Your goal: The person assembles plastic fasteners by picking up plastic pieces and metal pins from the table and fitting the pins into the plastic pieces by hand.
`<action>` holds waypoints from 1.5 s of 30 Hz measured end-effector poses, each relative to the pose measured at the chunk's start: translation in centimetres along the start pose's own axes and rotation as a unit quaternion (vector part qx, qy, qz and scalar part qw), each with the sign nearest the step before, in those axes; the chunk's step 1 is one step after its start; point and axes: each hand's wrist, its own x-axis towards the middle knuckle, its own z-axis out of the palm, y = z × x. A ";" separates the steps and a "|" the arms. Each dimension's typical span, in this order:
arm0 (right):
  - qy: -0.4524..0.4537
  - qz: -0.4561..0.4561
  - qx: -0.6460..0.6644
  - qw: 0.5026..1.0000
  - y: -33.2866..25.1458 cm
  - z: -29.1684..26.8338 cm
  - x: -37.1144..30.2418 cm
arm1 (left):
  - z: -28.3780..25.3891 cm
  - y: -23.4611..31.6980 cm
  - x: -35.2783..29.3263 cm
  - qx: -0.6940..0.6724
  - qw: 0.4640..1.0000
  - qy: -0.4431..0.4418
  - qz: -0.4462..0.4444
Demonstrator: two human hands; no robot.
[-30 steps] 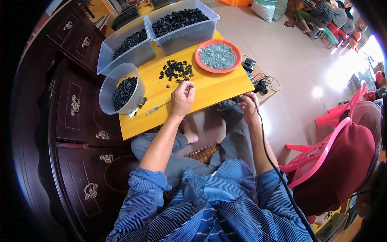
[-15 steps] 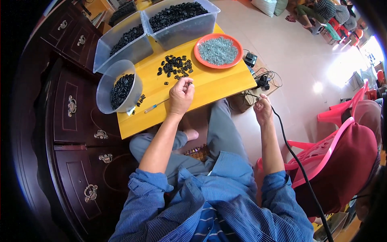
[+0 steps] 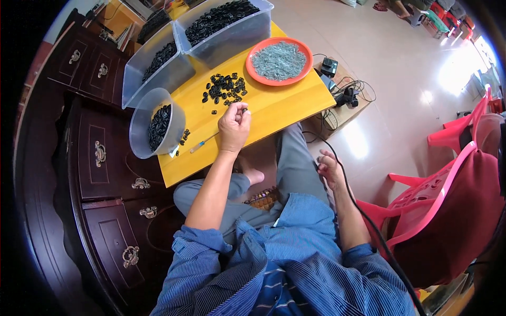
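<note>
Left hand (image 3: 234, 126) pinching a small bit on the counter (image 3: 274, 110), near the black parts (image 3: 224, 88). Right hand (image 3: 328, 168) grips the cable (image 3: 369, 221). I'd keep that pinch steady.

This looks like a home turned into a small piecework shop. A low yellow table (image 3: 274, 113) carries clear plastic bins (image 3: 158, 79) of small black parts along its far edge, and an orange plate (image 3: 279, 60) of grey metal bits at its right corner. Dark carved wooden cabinets (image 3: 100, 158), a glossy tiled floor (image 3: 385, 105) and red plastic chairs (image 3: 453, 195) surround it.
</note>
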 end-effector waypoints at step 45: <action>-0.354 -0.208 -0.159 0.898 -9.0 22.1 4.8 | -3.3 -1.7 0.2 -0.255 0.963 -0.060 -0.070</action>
